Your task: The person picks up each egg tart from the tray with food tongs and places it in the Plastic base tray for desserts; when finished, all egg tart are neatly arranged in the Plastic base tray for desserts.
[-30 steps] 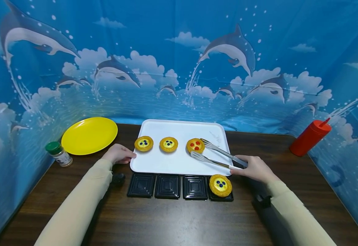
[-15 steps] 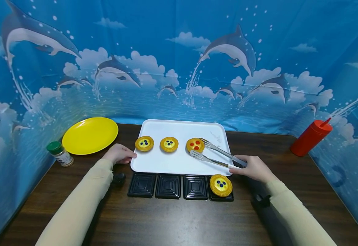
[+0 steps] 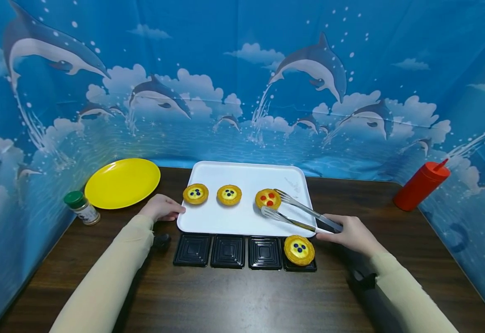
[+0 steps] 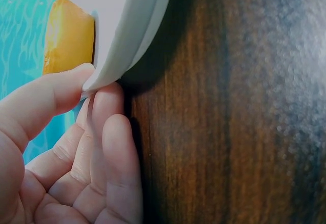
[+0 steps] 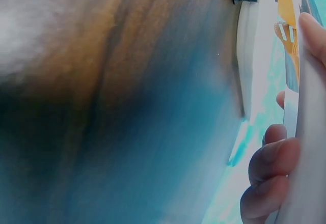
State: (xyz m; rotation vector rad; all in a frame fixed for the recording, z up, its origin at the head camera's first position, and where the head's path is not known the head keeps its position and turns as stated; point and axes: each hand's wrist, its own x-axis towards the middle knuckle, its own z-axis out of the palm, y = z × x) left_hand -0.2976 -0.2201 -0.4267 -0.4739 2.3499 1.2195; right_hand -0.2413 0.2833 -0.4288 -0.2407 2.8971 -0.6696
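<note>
Golden-crusted, the red-topped tart (image 3: pixel 268 199) is at the right half of the white tray (image 3: pixel 242 173), between the two slotted ends of the metal tongs (image 3: pixel 307 209); whether it rests on the surface or is just clear of it I cannot tell. The right hand (image 3: pixel 352 233), at the tray's near right corner, has thumb and fingers curled round the tongs' arms, while the left hand (image 3: pixel 159 208) pinches the tray's left rim between thumb and fingers. How hard the tongs press does not show. By its look the tart should be light, its crust either firm or slightly giving, perhaps crumbly if real and likely slippery against smooth metal. Its outer wall, gripped low on opposite sides, seems the best hold, with even, gentle pressure, keeping the red pieces untouched.
</note>
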